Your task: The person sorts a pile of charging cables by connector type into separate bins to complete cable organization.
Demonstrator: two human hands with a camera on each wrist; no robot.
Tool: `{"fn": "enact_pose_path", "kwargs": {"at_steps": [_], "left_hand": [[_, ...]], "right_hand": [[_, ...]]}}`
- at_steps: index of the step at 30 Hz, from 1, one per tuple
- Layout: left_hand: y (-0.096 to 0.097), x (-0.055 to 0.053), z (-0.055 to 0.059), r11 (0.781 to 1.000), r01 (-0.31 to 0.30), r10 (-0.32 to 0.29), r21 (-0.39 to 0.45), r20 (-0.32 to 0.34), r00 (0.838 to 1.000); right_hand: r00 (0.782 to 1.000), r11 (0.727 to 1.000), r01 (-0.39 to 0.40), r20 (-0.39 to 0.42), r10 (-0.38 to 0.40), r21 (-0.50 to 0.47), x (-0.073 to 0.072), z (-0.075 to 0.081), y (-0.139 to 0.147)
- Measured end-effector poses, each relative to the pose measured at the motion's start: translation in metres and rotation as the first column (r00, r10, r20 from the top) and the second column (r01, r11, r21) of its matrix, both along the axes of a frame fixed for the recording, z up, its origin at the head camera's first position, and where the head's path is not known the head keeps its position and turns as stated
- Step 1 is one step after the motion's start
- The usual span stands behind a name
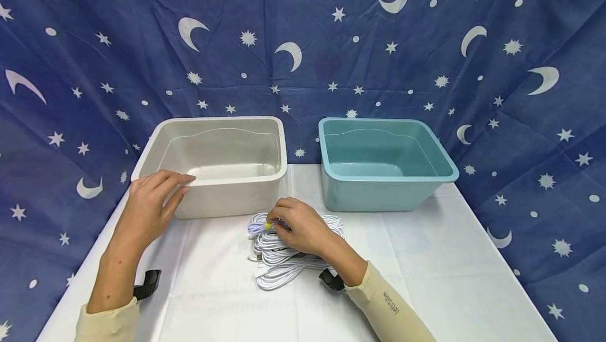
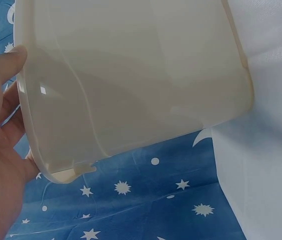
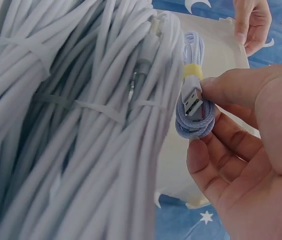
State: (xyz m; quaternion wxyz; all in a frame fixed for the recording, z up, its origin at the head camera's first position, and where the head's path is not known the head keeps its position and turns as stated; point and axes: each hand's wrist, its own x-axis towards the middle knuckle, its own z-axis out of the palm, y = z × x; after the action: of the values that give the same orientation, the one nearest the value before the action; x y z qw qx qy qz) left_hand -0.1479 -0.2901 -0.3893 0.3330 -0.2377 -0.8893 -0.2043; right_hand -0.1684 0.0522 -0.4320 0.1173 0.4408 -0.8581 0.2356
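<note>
A small coiled lilac USB cable [image 3: 195,110] with a yellow band is pinched between the thumb and fingers of my right hand [image 1: 300,226]. Its metal USB plug faces the right wrist camera. That hand is over the front of a pile of white cables [image 1: 284,265], bundled in tied coils that fill the left of the right wrist view. My left hand [image 1: 149,205] holds the front left part of the rim of the off-white bin [image 1: 222,197], its thumb [image 2: 13,62] on the outer side and the fingers reaching over the edge. No contents show inside this bin.
A teal bin [image 1: 379,194] stands at the back right, beside the off-white one. Both rest on a white cloth [image 1: 213,300] covering the table. Behind and along the sides hangs a blue curtain [image 1: 326,26] with moons and stars.
</note>
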Motion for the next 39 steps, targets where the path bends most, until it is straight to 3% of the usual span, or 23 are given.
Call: {"fn": "enact_pose_path", "kwargs": {"at_steps": [7,14,23,33,39], "left_hand": [[-0.001,0.001,0.000,1.000,0.002,-0.002,0.006,0.006,1.000],[0.001,0.001,-0.002,1.000,0.010,-0.009,0.027,-0.037,0.999],[-0.001,0.000,-0.002,1.000,-0.004,0.004,0.007,0.032,0.999],[0.005,0.002,-0.003,0.999,0.012,-0.011,0.030,-0.032,0.999],[0.002,0.001,0.000,1.000,0.015,-0.014,0.023,-0.041,0.999]], "right_hand": [[1.000,1.000,-0.002,-0.011,0.002,-0.007,0.003,0.006,-0.002],[0.999,1.000,-0.017,-0.029,0.017,-0.013,0.005,0.009,-0.001],[0.998,0.998,-0.047,-0.053,0.045,-0.050,0.005,0.024,-0.003],[0.997,0.996,-0.062,-0.053,0.059,-0.059,0.010,0.040,-0.002],[0.991,0.992,-0.099,-0.103,0.090,-0.084,0.009,0.051,-0.005]]}}
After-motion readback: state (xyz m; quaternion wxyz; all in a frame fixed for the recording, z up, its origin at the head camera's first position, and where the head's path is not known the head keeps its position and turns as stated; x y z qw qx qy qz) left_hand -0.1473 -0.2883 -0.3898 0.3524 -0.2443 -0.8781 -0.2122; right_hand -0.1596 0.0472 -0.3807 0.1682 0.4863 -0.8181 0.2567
